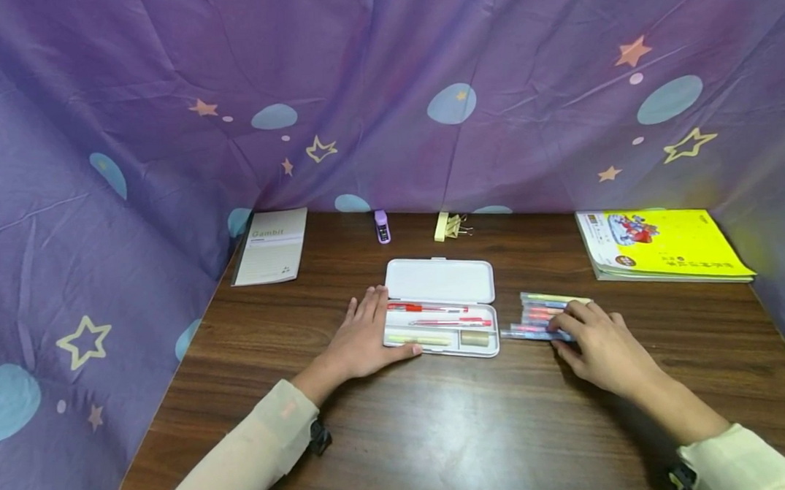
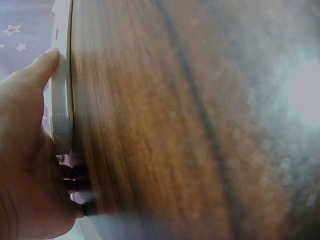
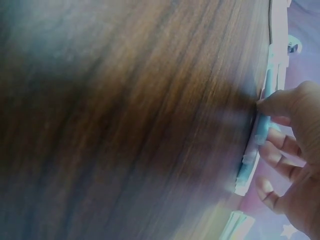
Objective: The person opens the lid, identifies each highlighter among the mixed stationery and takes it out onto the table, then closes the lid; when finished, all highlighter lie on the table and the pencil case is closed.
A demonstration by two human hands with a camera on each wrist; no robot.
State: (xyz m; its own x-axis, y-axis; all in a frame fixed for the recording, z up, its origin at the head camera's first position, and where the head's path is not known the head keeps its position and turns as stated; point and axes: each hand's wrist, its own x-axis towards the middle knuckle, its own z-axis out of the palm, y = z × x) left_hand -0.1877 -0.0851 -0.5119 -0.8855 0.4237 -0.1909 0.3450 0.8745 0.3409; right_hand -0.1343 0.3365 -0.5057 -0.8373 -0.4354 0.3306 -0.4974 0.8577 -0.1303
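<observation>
A white pencil case [image 1: 439, 281] lies with its lid raised, holding red pens [image 1: 458, 322], a pale yellow stick-like item [image 1: 419, 339] and a small tan block [image 1: 474, 339]. My left hand [image 1: 364, 341] rests against its left end, fingers fairly straight and thumb along the front edge; the left wrist view shows that thumb on the case's side wall [image 2: 62, 100]. To the case's right, several colourful pens [image 1: 542, 313] lie in a row. My right hand [image 1: 601, 349] pinches the nearest, a blue pen [image 3: 263, 122], between thumb and finger at the table surface.
Along the back of the wooden table [image 1: 440, 433] are a Gambit notebook [image 1: 273, 246], a small purple item [image 1: 381, 227], a pale yellow bar [image 1: 441, 227] and binder clips [image 1: 456, 226]. Yellow books [image 1: 669, 244] lie at the back right. A purple curtain [image 1: 386, 92] hangs behind.
</observation>
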